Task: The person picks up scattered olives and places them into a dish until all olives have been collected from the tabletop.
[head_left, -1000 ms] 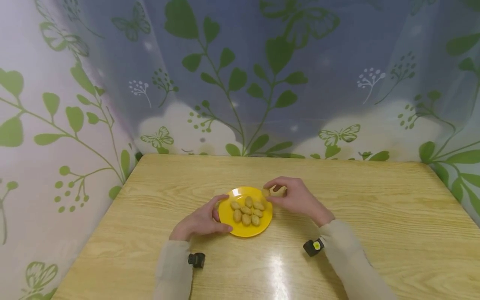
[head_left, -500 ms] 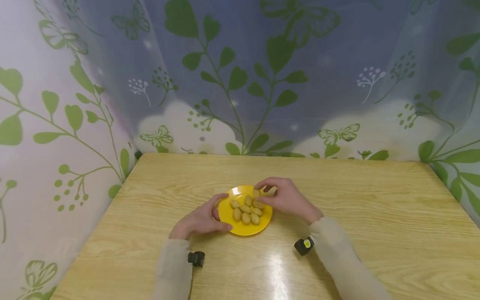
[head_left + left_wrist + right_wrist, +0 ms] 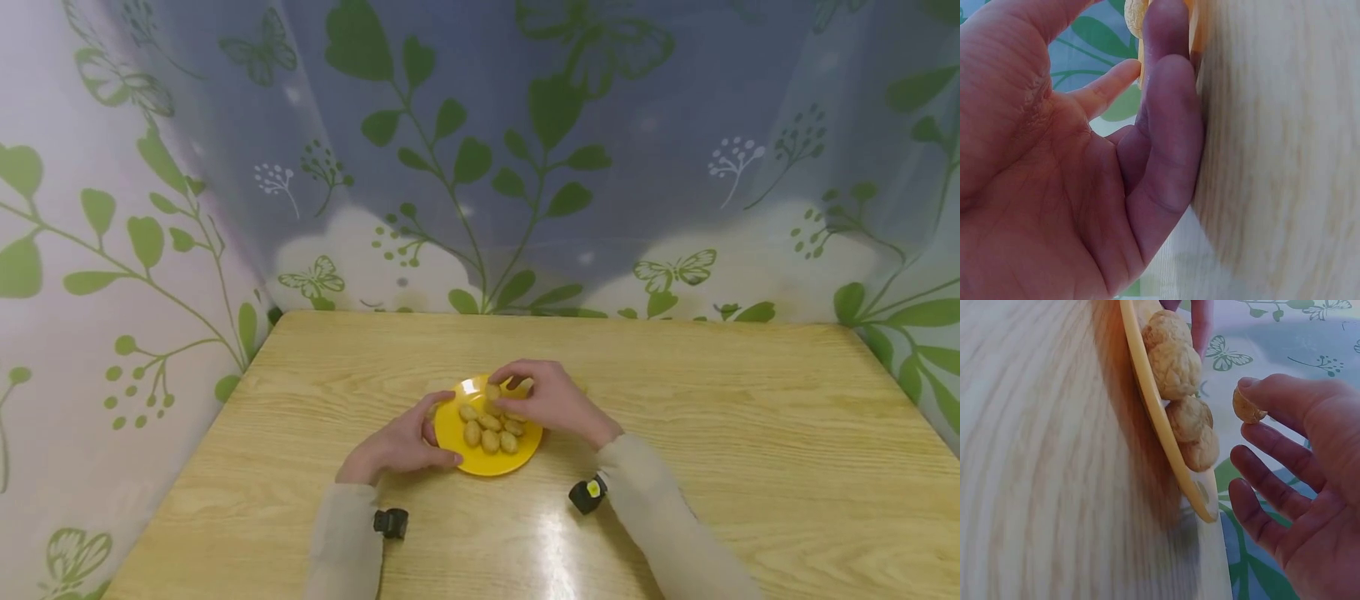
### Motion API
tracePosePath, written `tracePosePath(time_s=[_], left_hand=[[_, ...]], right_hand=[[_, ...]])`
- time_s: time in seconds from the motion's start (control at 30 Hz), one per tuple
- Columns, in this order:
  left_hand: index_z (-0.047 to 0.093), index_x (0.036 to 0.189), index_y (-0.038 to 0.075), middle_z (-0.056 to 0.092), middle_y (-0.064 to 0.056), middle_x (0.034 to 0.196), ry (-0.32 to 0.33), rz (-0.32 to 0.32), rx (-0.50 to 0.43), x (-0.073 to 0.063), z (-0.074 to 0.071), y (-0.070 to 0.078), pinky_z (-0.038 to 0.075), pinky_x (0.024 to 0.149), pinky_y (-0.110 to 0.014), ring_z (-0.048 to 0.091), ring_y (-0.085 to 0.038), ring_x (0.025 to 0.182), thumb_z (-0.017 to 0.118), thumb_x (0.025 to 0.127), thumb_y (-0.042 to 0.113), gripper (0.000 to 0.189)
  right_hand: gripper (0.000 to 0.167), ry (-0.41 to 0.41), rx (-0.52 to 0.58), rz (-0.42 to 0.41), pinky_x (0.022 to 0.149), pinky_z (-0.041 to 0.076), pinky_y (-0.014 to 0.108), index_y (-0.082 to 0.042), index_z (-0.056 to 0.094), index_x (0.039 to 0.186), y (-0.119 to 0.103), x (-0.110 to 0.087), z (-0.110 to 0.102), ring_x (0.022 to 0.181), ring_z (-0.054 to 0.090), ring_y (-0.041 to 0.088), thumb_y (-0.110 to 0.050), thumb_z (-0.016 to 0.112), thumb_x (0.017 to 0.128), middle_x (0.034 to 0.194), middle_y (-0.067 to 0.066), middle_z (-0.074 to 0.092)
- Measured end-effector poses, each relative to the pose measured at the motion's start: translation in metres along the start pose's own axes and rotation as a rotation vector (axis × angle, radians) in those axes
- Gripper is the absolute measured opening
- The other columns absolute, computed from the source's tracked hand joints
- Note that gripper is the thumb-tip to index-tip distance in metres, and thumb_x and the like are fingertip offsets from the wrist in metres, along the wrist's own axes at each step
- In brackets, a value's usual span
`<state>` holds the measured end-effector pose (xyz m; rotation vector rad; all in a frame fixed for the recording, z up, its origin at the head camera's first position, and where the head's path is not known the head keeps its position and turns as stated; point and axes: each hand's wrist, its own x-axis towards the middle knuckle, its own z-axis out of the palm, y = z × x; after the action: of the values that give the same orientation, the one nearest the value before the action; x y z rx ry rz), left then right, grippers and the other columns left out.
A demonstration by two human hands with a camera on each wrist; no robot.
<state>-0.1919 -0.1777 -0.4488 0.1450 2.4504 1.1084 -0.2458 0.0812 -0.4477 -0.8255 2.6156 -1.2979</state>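
Observation:
A round yellow plate [image 3: 480,467] bears several tan, wrinkled nuts that look like walnuts [image 3: 491,442]. My left hand [image 3: 401,437] grips the plate's left side, with its thumb on the near rim and its index finger on the far rim. In the left wrist view, the other fingers [image 3: 1172,144] curl low beside the plate, close to the tabletop. Above the plate's far part, my right hand [image 3: 555,402] pinches one walnut [image 3: 1247,407] between thumb and fingertip. Its remaining fingers [image 3: 1266,487] are spread loosely. This hand hides part of the plate's right side.
The wooden table [image 3: 735,417] extends around the plate on all sides. A curtain [image 3: 525,167] printed with leaves and butterflies hangs behind the table and along its left. Small black wrist cameras [image 3: 392,523] sit by both sleeves.
My right hand has moved left with the pinched walnut, from beside the plate's right rim to over the plate. The left hand and plate have stayed in place.

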Motion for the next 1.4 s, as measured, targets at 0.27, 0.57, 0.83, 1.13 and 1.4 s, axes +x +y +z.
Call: tracePosePath(time_s=[0.27, 0.57, 0.83, 1.13, 1.4], left_hand=[[0.032, 0.159, 0.022, 0.063, -0.006, 0.089, -0.006, 0.013, -0.004, -0.001, -0.001, 0.000, 0.043, 0.078, -0.030, 0.056, -0.018, 0.078, 0.089, 0.079, 0.026, 0.098], [0.032, 0.159, 0.023, 0.061, -0.006, 0.089, -0.005, -0.004, -0.018, 0.000, 0.000, -0.002, 0.042, 0.076, -0.030, 0.054, -0.018, 0.077, 0.089, 0.079, 0.026, 0.099], [0.031, 0.159, 0.023, 0.061, -0.006, 0.088, -0.005, 0.005, -0.007, 0.000, 0.000, -0.003, 0.042, 0.076, -0.030, 0.054, -0.018, 0.077, 0.089, 0.078, 0.027, 0.099], [0.031, 0.159, 0.022, 0.061, -0.006, 0.088, -0.013, 0.018, -0.010, -0.001, 0.000, -0.002, 0.042, 0.075, -0.029, 0.055, -0.018, 0.077, 0.089, 0.079, 0.026, 0.099], [0.033, 0.158, 0.026, 0.061, -0.006, 0.089, 0.004, -0.012, -0.016, 0.001, 0.001, -0.002, 0.041, 0.076, -0.030, 0.054, -0.018, 0.078, 0.090, 0.078, 0.027, 0.098]], right_hand=[[0.026, -0.027, 0.026, -0.010, 0.095, 0.055, 0.041, -0.016, 0.076, 0.115, -0.002, 0.008, 0.009, 0.110, 0.065, 0.023, -0.020, 0.079, 0.090, 0.118, 0.000, 0.075], [0.026, -0.049, -0.005, -0.009, 0.098, 0.054, 0.040, -0.017, 0.076, 0.115, 0.000, 0.014, 0.017, 0.107, 0.067, 0.020, -0.020, 0.080, 0.089, 0.117, 0.000, 0.075], [0.027, -0.092, -0.004, 0.016, 0.095, 0.053, 0.037, -0.016, 0.075, 0.116, 0.000, 0.018, 0.022, 0.100, 0.065, 0.015, -0.019, 0.079, 0.090, 0.115, -0.001, 0.075], [0.026, -0.109, -0.021, 0.027, 0.094, 0.053, 0.035, -0.017, 0.075, 0.117, 0.000, 0.020, 0.025, 0.098, 0.065, 0.013, -0.019, 0.078, 0.090, 0.113, -0.002, 0.075], [0.026, -0.164, -0.048, 0.017, 0.102, 0.051, 0.041, -0.018, 0.077, 0.117, -0.003, 0.020, 0.023, 0.109, 0.066, 0.017, -0.023, 0.076, 0.092, 0.118, -0.001, 0.076]])
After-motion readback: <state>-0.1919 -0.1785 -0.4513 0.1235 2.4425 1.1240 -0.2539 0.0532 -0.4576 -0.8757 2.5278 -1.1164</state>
